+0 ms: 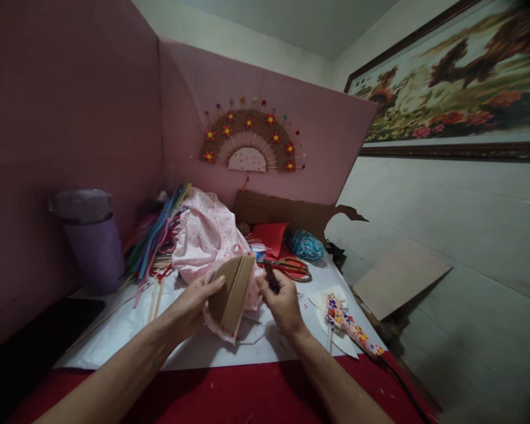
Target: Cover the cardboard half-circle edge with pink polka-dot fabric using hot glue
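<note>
A half-round piece of brown cardboard [232, 294] is gripped by my left hand [205, 295], thumb on its face and fingers behind. Pink dotted cloth [209, 229] lies behind the cardboard and shows along its edges. My right hand [284, 300] is closed around a small dark object [271, 278], too unclear to name, close to the cloth at the cardboard's right. Red-handled scissors [294, 268] lie just beyond my right hand. To the right, a flower-patterned glue gun [351, 327] rests on a pale scrap.
A purple bin [96, 253] stands left, beside colourful pipe cleaners [159, 232] and thin sticks. Blue yarn [306, 244] and red paper [270, 237] lie at the back. A decorated cardboard arch [248, 122] is on the pink board. The white sheet [185, 354] covers red cloth.
</note>
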Demonstrator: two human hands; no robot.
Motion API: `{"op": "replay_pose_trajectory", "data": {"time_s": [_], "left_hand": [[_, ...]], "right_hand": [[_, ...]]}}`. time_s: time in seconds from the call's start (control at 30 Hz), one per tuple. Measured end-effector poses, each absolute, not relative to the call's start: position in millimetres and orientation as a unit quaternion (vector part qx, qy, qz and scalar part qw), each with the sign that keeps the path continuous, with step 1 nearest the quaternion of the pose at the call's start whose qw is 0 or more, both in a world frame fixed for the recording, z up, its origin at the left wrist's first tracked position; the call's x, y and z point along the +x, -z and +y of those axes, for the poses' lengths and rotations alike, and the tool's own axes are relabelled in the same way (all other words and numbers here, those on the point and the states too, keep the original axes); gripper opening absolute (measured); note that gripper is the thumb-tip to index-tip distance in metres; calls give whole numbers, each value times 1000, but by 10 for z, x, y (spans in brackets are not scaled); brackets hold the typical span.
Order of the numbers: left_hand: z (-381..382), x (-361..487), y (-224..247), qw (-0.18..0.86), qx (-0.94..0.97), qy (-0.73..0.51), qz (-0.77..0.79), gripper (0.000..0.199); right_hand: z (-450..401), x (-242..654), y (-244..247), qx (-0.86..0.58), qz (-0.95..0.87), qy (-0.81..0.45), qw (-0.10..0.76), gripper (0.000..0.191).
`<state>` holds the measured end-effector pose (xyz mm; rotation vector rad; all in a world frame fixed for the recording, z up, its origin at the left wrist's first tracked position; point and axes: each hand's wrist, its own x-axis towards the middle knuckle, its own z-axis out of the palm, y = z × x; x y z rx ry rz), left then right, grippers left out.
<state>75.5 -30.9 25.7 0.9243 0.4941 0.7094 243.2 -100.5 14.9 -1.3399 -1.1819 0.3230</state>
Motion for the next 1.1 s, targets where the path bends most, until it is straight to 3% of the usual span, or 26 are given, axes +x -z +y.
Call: {"op": "replay_pose_trajectory", "data": {"time_s": [0.1,0.2,0.3,0.7,0.8,0.9,1.1], "left_hand": [[-339,783,-256,804,429,-346,223,35],[-399,818,-263,818,417,-336,211,41],[-454,839,-283,824,400,-341,211,38],[-416,829,-339,805,357,-397,259,27],[-399,826,-425,786,307,-460,275,29],[-391,813,-494,781,287,-472,291,31],[-373,799,-484,780,294,-467,296,27]], "right_hand": [[-1010,2289,-69,-592,-507,-201,593,25],[-995,2239,4,-617,-478,-184,597,26],[-969,2267,57,-627,-466,-185,596,26],[-970,2349,-47,-533,-359,-402,652,34],[-935,2529,-90,-564,-316,-305,700,36],[-882,2774,-82,-621,-314,-128,707,37],[-868,3083,-74,-677,-299,-27,672,29]]}}
